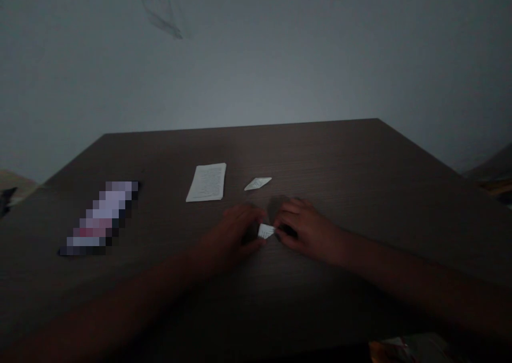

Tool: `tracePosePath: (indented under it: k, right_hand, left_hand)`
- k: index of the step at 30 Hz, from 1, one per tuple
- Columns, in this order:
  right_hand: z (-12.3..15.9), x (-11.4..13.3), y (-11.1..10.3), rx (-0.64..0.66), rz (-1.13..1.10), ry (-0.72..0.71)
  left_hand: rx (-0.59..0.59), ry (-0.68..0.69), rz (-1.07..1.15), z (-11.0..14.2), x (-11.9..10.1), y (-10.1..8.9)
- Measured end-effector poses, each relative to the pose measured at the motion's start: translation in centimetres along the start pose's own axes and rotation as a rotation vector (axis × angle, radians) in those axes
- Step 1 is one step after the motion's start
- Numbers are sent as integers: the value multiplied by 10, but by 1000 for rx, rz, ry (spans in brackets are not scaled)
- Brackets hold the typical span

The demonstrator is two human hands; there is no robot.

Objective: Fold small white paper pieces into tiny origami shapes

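Note:
Between my two hands, low over the table, is a small folded piece of printed paper (266,231). My left hand (239,228) grips its left side, thumb at the near edge and fingers curled at the far edge. The fingertips of my right hand (301,227) are closed at the paper's right point. Just beyond my hands lies another folded paper (258,183), shaped like a slim diamond with printed lines. Farther left sits a stack of printed paper sheets (207,182). Dim light hides fine detail of the folds.
A blurred-out flat rectangular object with a dark edge (100,216) lies on the left of the brown wooden table (320,155). A pale wall (272,58) rises behind it, with clear plastic (160,5) hanging there. A colourful item (408,348) shows at the bottom right.

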State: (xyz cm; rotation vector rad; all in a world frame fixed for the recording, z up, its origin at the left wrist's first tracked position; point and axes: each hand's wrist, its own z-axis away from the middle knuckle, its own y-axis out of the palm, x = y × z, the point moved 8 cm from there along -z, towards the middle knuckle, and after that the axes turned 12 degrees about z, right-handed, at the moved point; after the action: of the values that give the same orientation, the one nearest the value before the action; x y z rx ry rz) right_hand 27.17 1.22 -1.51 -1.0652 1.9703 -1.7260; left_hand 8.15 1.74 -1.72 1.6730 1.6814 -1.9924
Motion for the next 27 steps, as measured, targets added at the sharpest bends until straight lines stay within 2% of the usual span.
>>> tracePosePath:
  k: [6, 10, 15, 27]
  right_hand:
    - [1, 4, -1, -19, -43, 3]
    - [1, 6, -1, -34, -131, -45]
    - [-1, 4, -3, -81, -240, -34]
    - [0, 5, -1, -47, -239, -8]
  left_hand:
    - [39, 22, 132, -1, -11, 1]
    - [5, 31, 146, -4, -16, -2]
    - [-64, -36, 159, -5, -15, -6]
    - [-70, -158, 249, -7, -15, -7]
